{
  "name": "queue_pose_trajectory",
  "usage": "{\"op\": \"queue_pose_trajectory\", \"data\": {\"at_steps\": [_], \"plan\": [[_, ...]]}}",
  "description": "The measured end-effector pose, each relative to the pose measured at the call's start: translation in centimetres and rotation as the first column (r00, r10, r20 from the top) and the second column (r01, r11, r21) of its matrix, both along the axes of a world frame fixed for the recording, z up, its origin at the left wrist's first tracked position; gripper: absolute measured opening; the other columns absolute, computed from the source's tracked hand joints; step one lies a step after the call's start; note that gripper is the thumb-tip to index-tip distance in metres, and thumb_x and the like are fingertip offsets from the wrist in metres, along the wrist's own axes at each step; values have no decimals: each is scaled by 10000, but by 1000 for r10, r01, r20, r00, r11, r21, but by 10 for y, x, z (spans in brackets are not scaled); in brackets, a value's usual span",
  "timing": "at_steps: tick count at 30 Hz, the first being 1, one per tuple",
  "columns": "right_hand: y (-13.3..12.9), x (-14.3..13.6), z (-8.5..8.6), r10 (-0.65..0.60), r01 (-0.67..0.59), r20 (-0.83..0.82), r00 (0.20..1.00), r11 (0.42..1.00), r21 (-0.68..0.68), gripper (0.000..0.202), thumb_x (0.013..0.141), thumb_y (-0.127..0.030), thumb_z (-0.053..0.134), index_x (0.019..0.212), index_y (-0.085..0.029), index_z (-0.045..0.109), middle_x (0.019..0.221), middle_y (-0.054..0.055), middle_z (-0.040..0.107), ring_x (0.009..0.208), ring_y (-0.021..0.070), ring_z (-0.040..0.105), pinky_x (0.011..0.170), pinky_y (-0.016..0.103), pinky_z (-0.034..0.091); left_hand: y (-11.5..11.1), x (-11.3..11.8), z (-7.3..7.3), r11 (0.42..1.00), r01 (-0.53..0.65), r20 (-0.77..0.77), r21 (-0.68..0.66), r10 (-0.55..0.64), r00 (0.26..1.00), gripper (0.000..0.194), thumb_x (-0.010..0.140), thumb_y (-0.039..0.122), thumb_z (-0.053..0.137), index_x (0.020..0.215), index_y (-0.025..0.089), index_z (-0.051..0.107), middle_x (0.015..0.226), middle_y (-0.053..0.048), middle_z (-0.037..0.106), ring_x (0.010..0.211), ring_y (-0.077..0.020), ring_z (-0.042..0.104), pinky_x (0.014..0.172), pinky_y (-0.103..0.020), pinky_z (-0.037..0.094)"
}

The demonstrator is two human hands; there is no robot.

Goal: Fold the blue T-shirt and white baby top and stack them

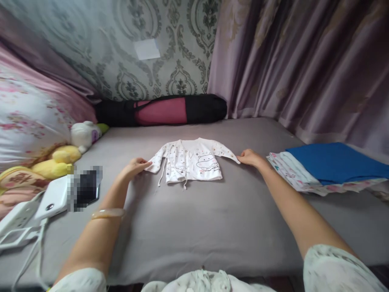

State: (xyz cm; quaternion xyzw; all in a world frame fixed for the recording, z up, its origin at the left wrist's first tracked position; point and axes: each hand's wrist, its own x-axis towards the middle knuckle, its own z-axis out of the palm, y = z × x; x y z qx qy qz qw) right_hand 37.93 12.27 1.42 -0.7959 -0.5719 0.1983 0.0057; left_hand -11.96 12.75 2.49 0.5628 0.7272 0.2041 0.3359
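A small white baby shirt (194, 162) lies spread flat on the grey sheet, its sleeves stretched out to both sides. It has tie strings at the front, small printed dots and a cartoon animal face on its right half. My left hand (135, 166) pinches the cuff of the left-hand sleeve between thumb and fingers. At the other end, my right hand (249, 157) is closed on the cuff of the right-hand sleeve.
A stack of folded clothes (298, 174) with a blue cloth (340, 162) on top lies at right. On the left are plush toys (85, 136), a white power bank (54, 196), a phone (86, 188) and a power strip (18, 215). A black-and-red bag (161, 110) lies along the wall.
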Motion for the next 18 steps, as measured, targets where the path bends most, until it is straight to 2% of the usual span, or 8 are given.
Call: {"op": "queue_pose_trajectory", "data": {"at_steps": [5,7,9,11,14,16,18], "plan": [[0,-6,1,36,-35,-17,999,998,43,221,760,-386,664,677,-181,657,610,27,622,548,143,554,511,242,355,-3,3,1,997,-42,55,-62,45,997,359,527,463,730,679,170,590,489,36,483,460,-104,417,460,-222,300],[1,-4,-1,4,2,-61,998,995,101,166,753,-331,661,680,-182,656,583,14,610,528,139,540,502,240,350,0,1,2,997,-78,91,-17,80,993,314,570,437,698,688,174,574,505,36,484,463,-105,426,461,-220,309],[4,0,-5,-48,71,-117,992,978,197,143,759,-311,645,704,-181,663,584,14,615,537,147,549,500,243,354,5,-3,4,987,-133,101,85,124,987,266,621,411,644,700,169,565,549,23,505,505,-113,463,476,-216,337],[9,7,-10,-106,156,-169,980,936,317,142,766,-307,631,736,-174,670,621,30,635,581,161,577,516,244,373,12,-8,6,964,-184,119,191,163,979,240,664,380,590,743,154,570,617,1,540,572,-126,508,507,-213,379],[17,14,-15,-177,275,-246,953,847,456,166,774,-301,605,810,-156,677,707,56,667,654,180,611,569,248,418,27,-16,6,933,-251,152,258,217,964,283,704,341,532,880,127,588,689,-20,574,621,-143,543,539,-225,422],[21,14,-17,-206,319,-268,941,806,499,207,791,-311,583,878,-146,673,769,72,679,686,187,620,608,256,440,37,-19,3,916,-289,125,278,263,957,318,716,313,506,951,118,594,708,-27,583,617,-146,546,543,-230,427],[23,10,-18,-225,330,-256,940,794,511,247,825,-316,548,963,-142,656,835,90,683,712,193,624,640,267,450,47,-21,-3,903,-304,84,302,292,953,329,726,286,487,987,120,601,732,-36,597,633,-150,555,561,-231,431]]}}
